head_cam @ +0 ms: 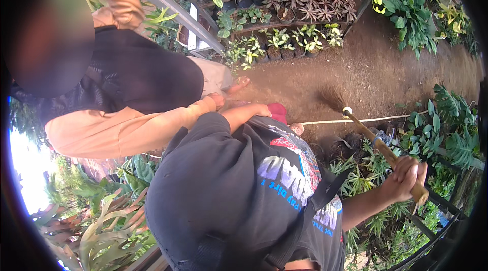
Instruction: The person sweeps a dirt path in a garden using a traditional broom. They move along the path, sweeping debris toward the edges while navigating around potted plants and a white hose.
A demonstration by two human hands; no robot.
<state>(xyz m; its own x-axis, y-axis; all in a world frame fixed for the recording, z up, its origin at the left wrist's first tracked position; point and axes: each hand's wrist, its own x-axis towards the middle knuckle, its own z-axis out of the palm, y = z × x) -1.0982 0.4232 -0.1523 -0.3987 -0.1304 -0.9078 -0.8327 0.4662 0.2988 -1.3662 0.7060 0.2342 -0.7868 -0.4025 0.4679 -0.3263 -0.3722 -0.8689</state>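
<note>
My right hand [406,177] is closed around the wooden handle of a stick broom [366,132], close to the handle's top end. Its brown fibre bristles [332,96] fan out just over or on the bare soil; contact is hard to make out. A pale ring binds the broom's neck, and a bluish tie is wrapped farther up. My left hand [263,110] is low at my side against my maroon shorts [277,113], by the hem of my black printed T-shirt [289,179]. Its fingers are partly hidden.
Another person in a dark top [148,69] with tan sleeves stands close at left, a hand [217,100] near my left forearm. Tiered racks [251,27] hold potted plants. A white hose [366,120] crosses the soil path [381,69]. Leafy plants [431,126] line the right.
</note>
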